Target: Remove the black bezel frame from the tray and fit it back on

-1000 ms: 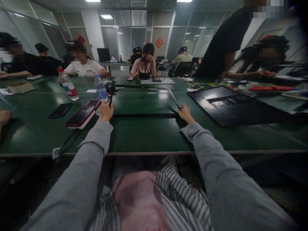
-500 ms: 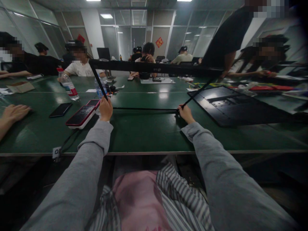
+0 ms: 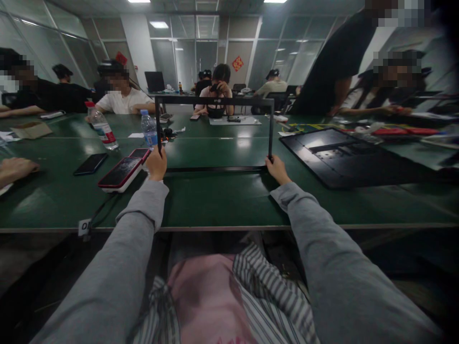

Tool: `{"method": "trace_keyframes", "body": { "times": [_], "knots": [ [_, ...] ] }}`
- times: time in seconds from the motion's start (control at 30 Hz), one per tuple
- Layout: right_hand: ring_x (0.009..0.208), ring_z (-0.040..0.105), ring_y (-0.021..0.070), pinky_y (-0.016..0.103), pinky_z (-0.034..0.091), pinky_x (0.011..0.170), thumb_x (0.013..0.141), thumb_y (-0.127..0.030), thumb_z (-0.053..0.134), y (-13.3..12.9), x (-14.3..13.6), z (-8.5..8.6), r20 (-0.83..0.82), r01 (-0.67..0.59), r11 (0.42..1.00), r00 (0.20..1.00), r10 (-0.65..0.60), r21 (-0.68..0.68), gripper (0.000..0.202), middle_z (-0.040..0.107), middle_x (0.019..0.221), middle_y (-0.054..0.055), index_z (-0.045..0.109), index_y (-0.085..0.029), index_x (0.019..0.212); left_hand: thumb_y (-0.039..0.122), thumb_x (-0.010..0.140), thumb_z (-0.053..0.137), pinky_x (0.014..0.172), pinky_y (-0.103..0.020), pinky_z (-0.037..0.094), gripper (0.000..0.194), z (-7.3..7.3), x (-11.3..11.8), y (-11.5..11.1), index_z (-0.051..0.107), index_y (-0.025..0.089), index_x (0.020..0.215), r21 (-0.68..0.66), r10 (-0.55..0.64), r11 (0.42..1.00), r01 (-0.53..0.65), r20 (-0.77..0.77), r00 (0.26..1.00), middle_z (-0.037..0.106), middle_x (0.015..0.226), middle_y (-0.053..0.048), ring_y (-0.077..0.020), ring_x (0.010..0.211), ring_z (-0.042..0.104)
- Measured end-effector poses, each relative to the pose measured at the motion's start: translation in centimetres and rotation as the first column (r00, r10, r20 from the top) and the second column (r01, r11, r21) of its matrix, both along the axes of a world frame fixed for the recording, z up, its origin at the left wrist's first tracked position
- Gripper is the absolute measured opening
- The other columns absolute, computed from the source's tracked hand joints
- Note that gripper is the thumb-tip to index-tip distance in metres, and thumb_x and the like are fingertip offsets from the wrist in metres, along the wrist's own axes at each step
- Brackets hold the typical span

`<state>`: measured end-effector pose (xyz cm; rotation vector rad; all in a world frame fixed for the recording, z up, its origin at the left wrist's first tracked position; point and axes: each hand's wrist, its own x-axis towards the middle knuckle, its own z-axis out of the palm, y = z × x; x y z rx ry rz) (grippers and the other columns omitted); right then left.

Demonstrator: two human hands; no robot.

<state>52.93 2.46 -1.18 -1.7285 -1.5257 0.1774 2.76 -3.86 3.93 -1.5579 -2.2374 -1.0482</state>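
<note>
A thin black monitor bezel (image 3: 244, 102), an open rectangular frame with a small pale logo on its top bar, stands nearly upright over the green table. My left hand (image 3: 157, 163) is closed round its left side, low down near the corner. On the opposite side bar my right hand (image 3: 278, 169) has its fingers closed in the same way. The bezel's lower bar lies at or just above the table top; I cannot tell if it touches. To the right rests a large black monitor panel (image 3: 344, 157), flat on the table, beyond my right hand.
Left of my left hand lie a red-edged device with a screen (image 3: 122, 173) and a black phone (image 3: 91, 164). Two water bottles (image 3: 101, 126) stand behind them. Another person's hand (image 3: 17, 171) rests at the far left. The table's front edge (image 3: 222, 229) runs below my wrists.
The bezel's top bar has swung away from me, so the frame now looks smaller and more upright. Both hands keep their grip in nearly the same place.
</note>
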Motion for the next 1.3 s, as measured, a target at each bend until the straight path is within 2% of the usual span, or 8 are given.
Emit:
{"method": "trace_keyframes", "body": {
  "times": [0.23,0.4,0.6,0.77,1.0,1.17,1.3],
  "knots": [
    [0.112,0.066,0.0347,0.048,0.051,0.101,0.091,-0.052,0.059,-0.5,-0.2,0.1,0.012,-0.001,0.999,1.000,0.000,0.051,0.047,0.073,0.108,0.020,0.067,-0.016,0.119,0.042,0.107,0.034,0.093,-0.041,0.049,0.048,-0.6,-0.5,0.5,0.066,0.017,0.132,-0.134,0.022,0.991,-0.018,0.033,0.999,0.073,0.119,-0.020,-0.0354,0.114,0.068],
    [0.111,0.067,0.0341,0.047,0.052,0.102,0.088,-0.039,0.060,-0.1,0.3,-0.4,0.015,0.013,0.999,1.000,-0.013,0.030,0.038,0.074,0.110,0.019,0.070,-0.015,0.116,0.042,0.103,0.045,0.097,-0.042,0.050,0.042,-1.2,-1.1,1.0,0.074,0.020,0.123,-0.200,-0.033,0.979,0.039,0.033,0.999,0.072,0.127,-0.018,-0.0341,0.120,0.066],
    [0.111,0.067,0.0326,0.048,0.051,0.104,0.083,-0.027,0.058,0.6,0.7,-0.7,0.063,-0.005,0.999,0.998,0.008,-0.035,0.034,0.074,0.113,0.018,0.074,-0.014,0.111,0.044,0.096,0.061,0.099,-0.042,0.051,0.039,-1.9,-2.0,1.7,0.077,0.022,0.124,-0.268,-0.059,0.960,0.080,0.084,0.995,0.075,0.126,-0.014,-0.0341,0.124,0.065],
    [0.116,0.065,0.0337,0.049,0.045,0.110,0.084,-0.024,0.057,0.8,0.7,-0.6,0.158,0.011,0.999,0.987,-0.002,-0.053,0.034,0.072,0.115,0.022,0.075,-0.010,0.109,0.043,0.096,0.060,0.100,-0.042,0.051,0.041,-2.1,-2.2,1.9,0.076,0.021,0.127,-0.276,-0.061,0.958,0.083,0.086,0.994,0.074,0.129,-0.014,-0.0330,0.123,0.066],
    [0.116,0.064,0.0358,0.056,0.042,0.112,0.083,-0.028,0.056,1.1,1.0,-0.9,0.182,-0.003,0.999,0.983,0.009,-0.038,0.034,0.073,0.109,0.020,0.076,-0.013,0.106,0.044,0.095,0.060,0.096,-0.042,0.053,0.041,-2.3,-2.4,2.0,0.078,0.020,0.123,-0.301,-0.065,0.951,0.069,0.023,0.998,0.075,0.126,-0.015,-0.0337,0.120,0.067],
    [0.107,0.067,0.0331,0.050,0.049,0.104,0.080,-0.029,0.059,0.9,0.9,-0.6,0.109,-0.013,0.999,0.994,0.016,-0.030,0.029,0.075,0.097,0.015,0.078,-0.016,0.097,0.043,0.094,0.061,0.096,-0.041,0.053,0.038,-2.4,-2.6,2.1,0.079,0.022,0.121,-0.308,-0.084,0.948,0.083,0.010,0.996,0.075,0.126,-0.013,-0.0324,0.120,0.067],
    [0.106,0.069,0.0328,0.045,0.052,0.101,0.080,-0.030,0.061,0.4,0.6,-0.2,0.070,0.013,0.998,0.998,-0.009,-0.059,0.030,0.076,0.098,0.017,0.078,-0.015,0.099,0.042,0.093,0.063,0.097,-0.039,0.053,0.038,-2.6,-2.8,2.3,0.078,0.023,0.123,-0.304,-0.087,0.949,0.088,0.016,0.996,0.075,0.128,-0.012,-0.0312,0.121,0.067]
  ]
}}
